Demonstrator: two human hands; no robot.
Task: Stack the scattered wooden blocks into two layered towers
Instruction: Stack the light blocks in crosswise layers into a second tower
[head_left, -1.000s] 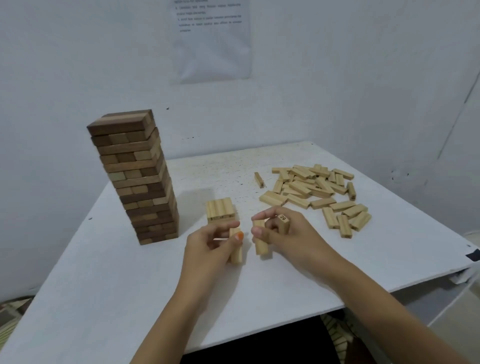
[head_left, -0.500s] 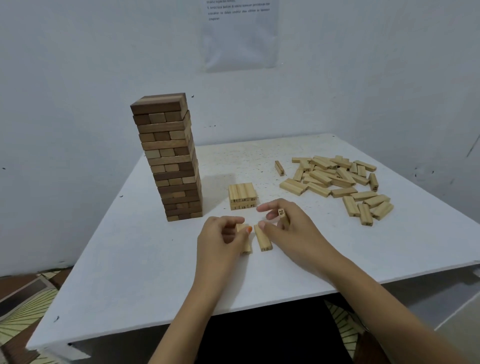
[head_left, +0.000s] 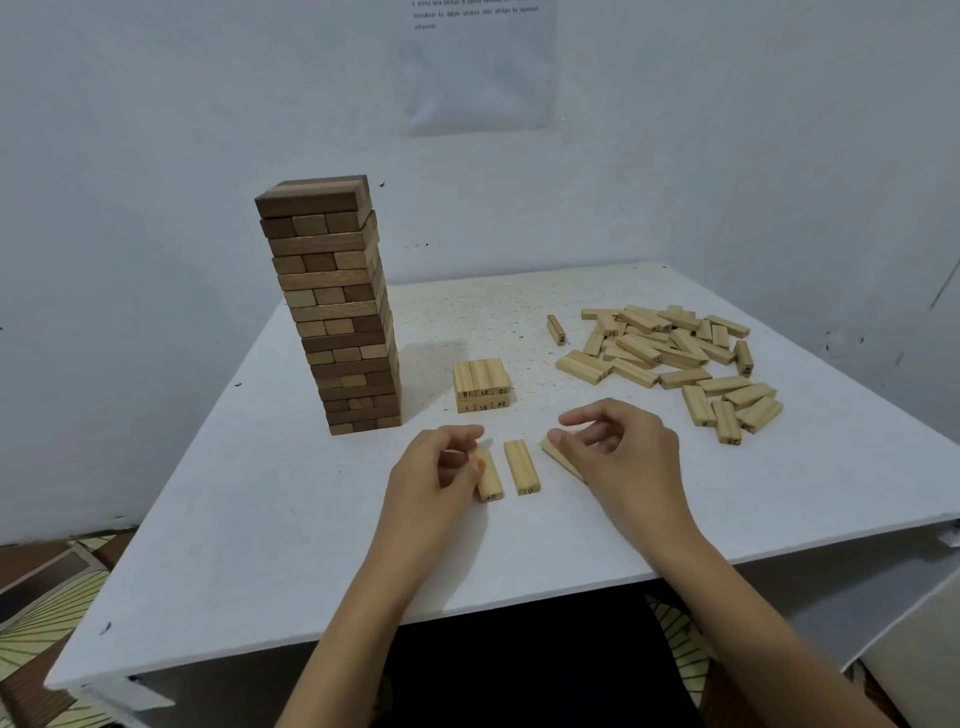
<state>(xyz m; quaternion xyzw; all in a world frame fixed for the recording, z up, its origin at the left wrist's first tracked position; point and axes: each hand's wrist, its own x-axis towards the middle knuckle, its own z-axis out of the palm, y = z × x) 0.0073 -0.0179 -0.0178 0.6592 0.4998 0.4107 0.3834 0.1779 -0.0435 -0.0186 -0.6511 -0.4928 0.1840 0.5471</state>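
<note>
White table (head_left: 260, 519): left grip (head_left: 436, 478) pinches one block (head_left: 491, 480), right grip (head_left: 623, 457), relaxed, touches another block (head_left: 558, 457).

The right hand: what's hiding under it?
One pale wooden block lying on the table. Only one end shows; the right hand covers the rest.

the white surface (head_left: 260, 519) is speckled toward the back. at its left stands a tall tower (head_left: 337, 312) of dark and light blocks, with a low two-layer stack (head_left: 483, 387) of pale blocks near its right. a loose pile (head_left: 670, 358) of pale blocks spreads at the back right, a lone block (head_left: 556, 330) just left of it. three pale blocks (head_left: 521, 467) lie flat near the front, two side by side, the third angled.
</note>
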